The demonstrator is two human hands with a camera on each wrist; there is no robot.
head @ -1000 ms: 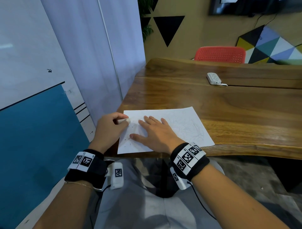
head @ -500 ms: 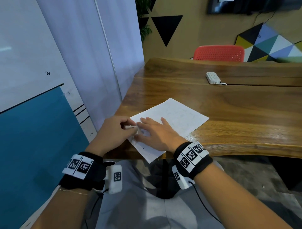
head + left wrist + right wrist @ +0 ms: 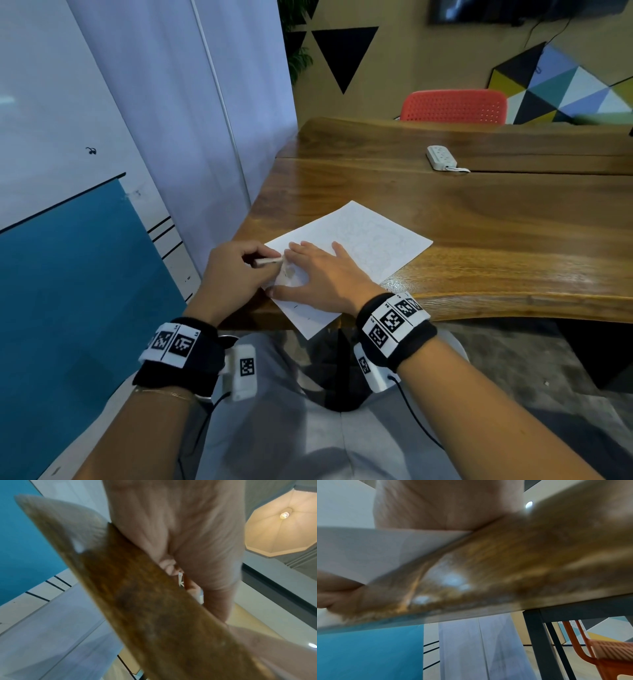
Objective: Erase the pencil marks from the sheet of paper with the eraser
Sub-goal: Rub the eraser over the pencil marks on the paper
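Note:
A white sheet of paper (image 3: 363, 240) with faint pencil marks lies turned at an angle near the wooden table's (image 3: 479, 233) front left corner, its near corner hanging over the edge. My left hand (image 3: 236, 270) pinches a small white eraser (image 3: 269, 262) at the sheet's left edge. Flat on the paper lies my right hand (image 3: 322, 274), its fingers spread and pressing the sheet down just right of the eraser. In the right wrist view the paper (image 3: 376, 550) shows under my palm; the left wrist view shows only blurred table edge (image 3: 145, 608) and my curled fingers (image 3: 168, 565).
A white power strip (image 3: 443, 158) lies on the far part of the table. A red chair (image 3: 452, 106) stands behind the table. A white curtain and a blue panel rise close on the left. Dark table legs (image 3: 539, 642) stand below the top.
The paper has rotated from square to diagonal, its near corner now over the table edge. Both hands shifted slightly with it, the left still pinching the eraser.

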